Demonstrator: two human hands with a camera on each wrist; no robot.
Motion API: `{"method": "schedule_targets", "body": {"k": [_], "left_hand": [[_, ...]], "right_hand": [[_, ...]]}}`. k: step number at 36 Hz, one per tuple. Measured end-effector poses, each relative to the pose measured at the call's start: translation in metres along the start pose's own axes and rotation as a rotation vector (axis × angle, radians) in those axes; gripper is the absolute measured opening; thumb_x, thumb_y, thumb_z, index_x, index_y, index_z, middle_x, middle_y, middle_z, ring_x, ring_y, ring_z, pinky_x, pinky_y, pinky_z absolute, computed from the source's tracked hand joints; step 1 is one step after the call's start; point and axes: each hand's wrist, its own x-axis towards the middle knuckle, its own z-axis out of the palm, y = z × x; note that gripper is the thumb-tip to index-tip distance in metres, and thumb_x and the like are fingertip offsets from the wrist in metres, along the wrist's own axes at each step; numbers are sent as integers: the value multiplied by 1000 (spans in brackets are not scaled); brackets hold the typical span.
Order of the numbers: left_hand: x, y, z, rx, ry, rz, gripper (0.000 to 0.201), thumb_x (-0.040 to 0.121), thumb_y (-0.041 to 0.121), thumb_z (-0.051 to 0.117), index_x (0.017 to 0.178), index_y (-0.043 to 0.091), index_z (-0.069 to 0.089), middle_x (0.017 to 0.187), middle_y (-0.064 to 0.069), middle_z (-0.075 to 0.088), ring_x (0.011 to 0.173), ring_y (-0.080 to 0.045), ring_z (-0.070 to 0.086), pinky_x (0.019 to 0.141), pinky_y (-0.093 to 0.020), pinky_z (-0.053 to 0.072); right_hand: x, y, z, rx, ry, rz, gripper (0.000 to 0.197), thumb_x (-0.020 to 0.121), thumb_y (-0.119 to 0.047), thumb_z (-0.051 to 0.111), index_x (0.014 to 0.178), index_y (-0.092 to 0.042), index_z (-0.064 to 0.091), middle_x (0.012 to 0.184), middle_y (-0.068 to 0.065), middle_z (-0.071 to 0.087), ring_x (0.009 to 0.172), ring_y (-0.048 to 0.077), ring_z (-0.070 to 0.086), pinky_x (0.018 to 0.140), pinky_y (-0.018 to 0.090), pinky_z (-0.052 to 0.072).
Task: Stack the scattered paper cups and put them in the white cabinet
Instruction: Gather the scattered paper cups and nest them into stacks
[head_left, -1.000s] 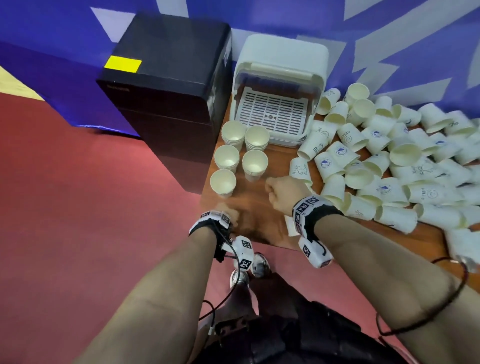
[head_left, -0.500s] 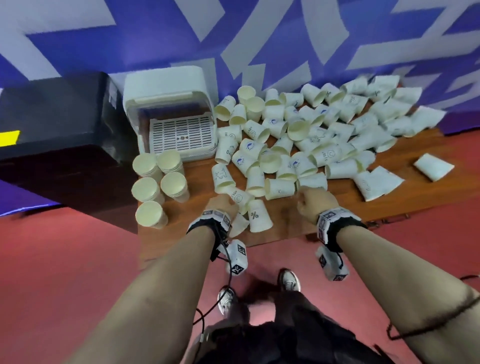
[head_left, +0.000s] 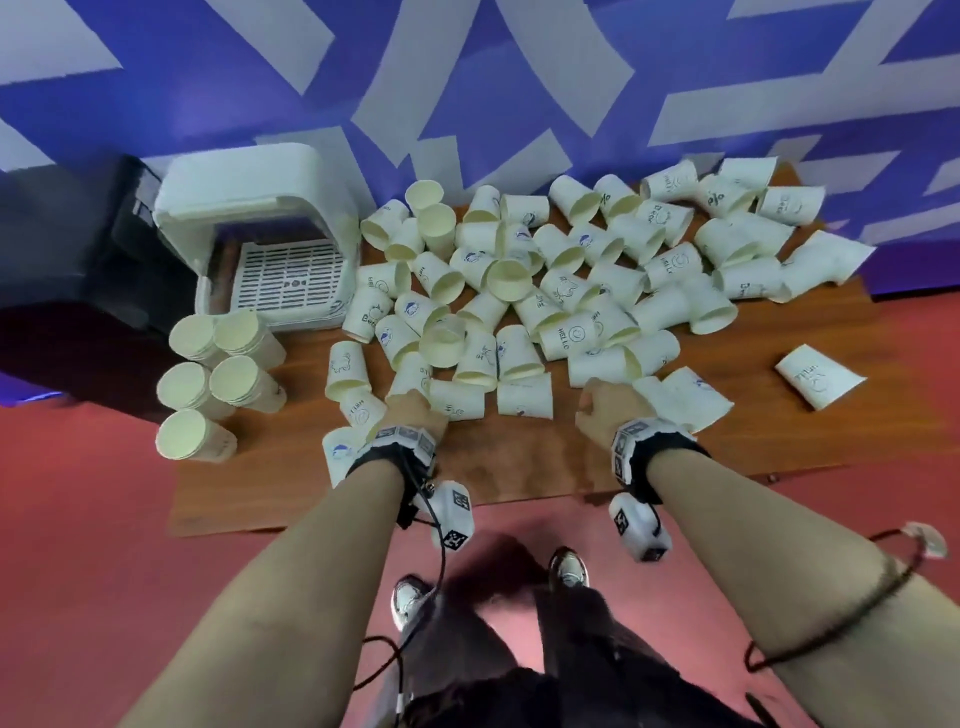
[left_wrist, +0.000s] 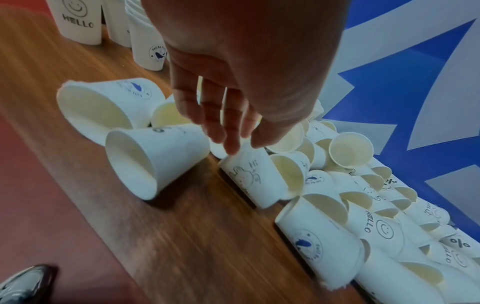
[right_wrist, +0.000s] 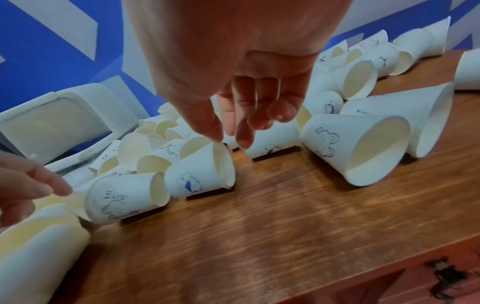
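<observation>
Many white paper cups (head_left: 571, 291) lie scattered on their sides across the wooden table (head_left: 519, 467). Several upright cup stacks (head_left: 223, 374) stand at its left end, in front of the open white cabinet (head_left: 249, 208). My left hand (left_wrist: 233, 142) reaches down with loosely straight fingers, and its fingertips touch the base of a lying bear-print cup (left_wrist: 249, 176). My right hand (right_wrist: 241, 131) hovers with relaxed fingers just over the rim of a whale-print cup (right_wrist: 197, 176) and holds nothing. In the head view the left hand (head_left: 415, 410) and right hand (head_left: 605, 410) sit at the pile's near edge.
A black box (head_left: 62, 249) stands left of the cabinet. One cup (head_left: 818, 376) lies apart at the right. A blue and white wall (head_left: 519, 78) backs the table. Bare wood shows along the near edge, with red floor (head_left: 104, 519) below.
Both hands have moved right, away from the upright stacks, to the near edge of the scattered pile. My view has swung right with them.
</observation>
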Motion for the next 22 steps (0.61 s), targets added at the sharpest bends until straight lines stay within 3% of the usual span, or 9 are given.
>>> {"method": "schedule_targets", "body": {"k": [2,5,9,12,14,16,19,22], "left_hand": [[-2,8,8,2,34,-38,34,93,30,53,121,11,50,120,-13,59,97,-28,59,86,-37,49],[-6,13,16,-7,33,-99,34,97,31,51,121,10,40,107,-12,57,85,-25,50,71,-33,38],[-12,21,21,-24,88,-152,27,97,23,50,118,12,36,90,-10,47,77,-23,43,68,-33,33],[-7,22,27,-45,106,-131,36,96,21,50,126,7,35,80,-9,52,66,-22,44,63,-35,34],[3,19,33,-78,112,-129,36,94,20,51,124,6,36,69,-7,47,59,-21,44,57,-34,32],[8,18,34,-97,97,-129,35,94,21,52,122,7,37,74,-9,54,67,-26,53,60,-35,35],[12,15,31,-96,59,-129,32,98,19,46,126,6,41,101,-17,65,78,-28,52,68,-34,34],[18,11,30,-102,39,-116,26,97,23,46,120,10,50,98,-13,63,73,-25,48,67,-33,33]], "right_hand": [[5,11,-1,26,-17,-1,24,93,-23,53,111,-8,60,106,9,66,95,24,60,69,25,40],[14,14,-1,92,-38,-14,23,92,-24,55,106,-8,61,105,10,66,93,24,59,72,27,43],[24,5,6,161,-71,-20,26,93,-31,56,103,-8,62,100,6,66,90,22,60,69,26,40],[31,-6,18,285,-60,17,30,90,-33,61,103,-6,63,98,9,68,88,24,63,76,31,50],[34,-13,24,318,-93,48,28,87,-29,64,104,-7,62,95,10,70,86,25,66,76,32,52],[38,-20,29,342,-124,65,27,88,-30,63,105,-9,61,94,11,71,87,26,68,78,33,54],[43,-27,33,269,-160,105,30,92,-30,59,113,-8,61,107,14,68,99,30,65,85,34,51],[47,-28,36,238,-159,118,30,92,-30,59,113,-8,61,114,16,64,105,33,61,84,34,46]]}}
